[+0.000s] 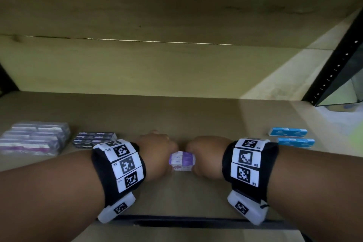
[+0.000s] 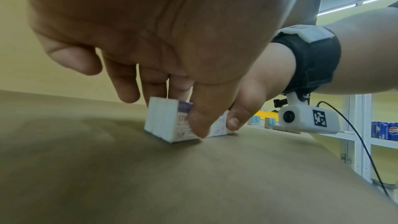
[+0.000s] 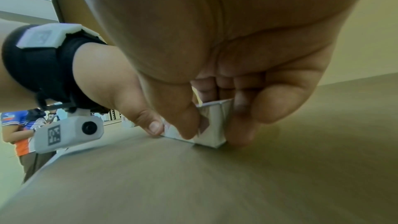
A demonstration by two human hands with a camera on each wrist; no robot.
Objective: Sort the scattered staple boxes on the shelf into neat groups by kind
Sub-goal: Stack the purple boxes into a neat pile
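Note:
A small cluster of purple-and-white staple boxes [image 1: 182, 162] stands on the brown shelf board [image 1: 196, 116], pressed together side by side. My left hand [image 1: 157, 153] grips its left end, thumb in front and fingers behind. My right hand [image 1: 208, 155] grips the right end the same way. In the left wrist view the white box ends [image 2: 163, 122] show under my left hand [image 2: 181, 108]. The right wrist view has my right hand [image 3: 211, 122] pinching the boxes [image 3: 212, 125], which sit on the board.
A wrapped block of purple boxes [image 1: 33, 137] lies at the far left, with dark boxes [image 1: 94, 139] beside it. Two blue boxes [image 1: 287, 131] [image 1: 296, 142] lie at the right. A black shelf post [image 1: 337, 61] rises at the right. A person [image 3: 19, 134] stands beyond the shelf.

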